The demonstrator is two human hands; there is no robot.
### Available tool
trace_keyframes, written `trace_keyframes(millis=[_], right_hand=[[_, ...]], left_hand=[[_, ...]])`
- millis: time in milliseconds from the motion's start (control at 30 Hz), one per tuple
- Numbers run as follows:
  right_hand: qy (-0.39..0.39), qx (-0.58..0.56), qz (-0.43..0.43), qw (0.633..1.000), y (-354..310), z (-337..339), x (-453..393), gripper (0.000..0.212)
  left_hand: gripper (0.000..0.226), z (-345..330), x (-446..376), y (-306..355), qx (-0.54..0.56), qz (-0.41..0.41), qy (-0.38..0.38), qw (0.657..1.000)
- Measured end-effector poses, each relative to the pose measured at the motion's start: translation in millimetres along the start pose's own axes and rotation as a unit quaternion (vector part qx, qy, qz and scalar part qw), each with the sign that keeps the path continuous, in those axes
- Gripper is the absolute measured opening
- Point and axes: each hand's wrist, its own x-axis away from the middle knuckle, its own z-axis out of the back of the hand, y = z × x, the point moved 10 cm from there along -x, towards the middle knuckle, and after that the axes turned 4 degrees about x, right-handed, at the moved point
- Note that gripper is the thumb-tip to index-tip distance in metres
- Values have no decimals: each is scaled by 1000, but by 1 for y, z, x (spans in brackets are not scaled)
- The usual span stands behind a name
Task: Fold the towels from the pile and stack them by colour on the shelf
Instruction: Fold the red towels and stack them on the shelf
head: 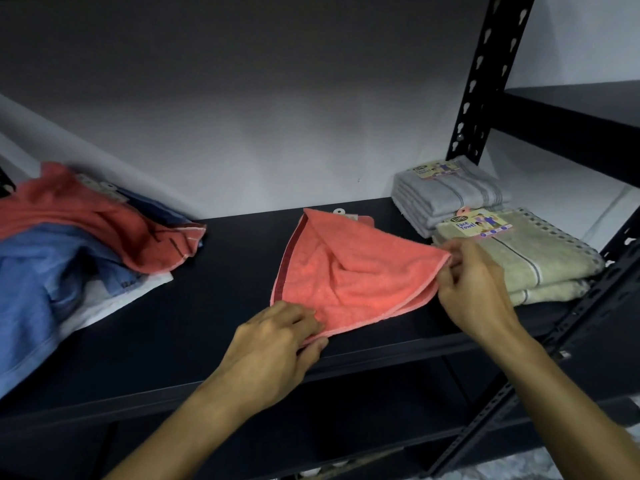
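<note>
Dark metal shelf against a grey wall. Mid-shelf: coral terry towel, partly folded. Left hand pinches its near corner, fingers clamped on the hem. Right hand pinches its right corner, fingers together on the cloth. Far left: loose pile of coral, blue and white towels. Right: folded grey towel stack behind folded beige towel stack, touching.
</note>
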Motion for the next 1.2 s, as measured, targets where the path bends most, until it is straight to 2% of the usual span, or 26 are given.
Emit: trace_keyframes(millis=[133,233,333,433,600,767,900,1133,1200], right_hand=[[-6,113,40,993,-4,-11,3,37],[21,164,47,985,-7,-7,0,27],[47,198,62,977,-15,0,-2,21],[84,161,56,982,-18,15,-3,22],[106,23,46,993,-40,34,-11,12],[116,-91,74,986,-85,45,-7,8],[108,-172,113,973,-124,36,3,11],[85,-166,260,947,-188,2,45,11],[66,-135,307,940,-201,-17,64,9]], left_hand=[[35,0,1,0,0,-3,-1,1000],[26,-1,0,-1,-6,-4,-4,1000],[28,0,0,-1,-1,-4,3,1000],[37,-1,0,-1,13,2,-3,1000],[39,1,6,-8,23,1,-21,999],[32,22,25,-16,-6,31,64,997],[31,18,40,-13,19,21,72,997],[26,15,50,-19,113,15,45,992],[26,16,55,-27,165,45,48,984]])
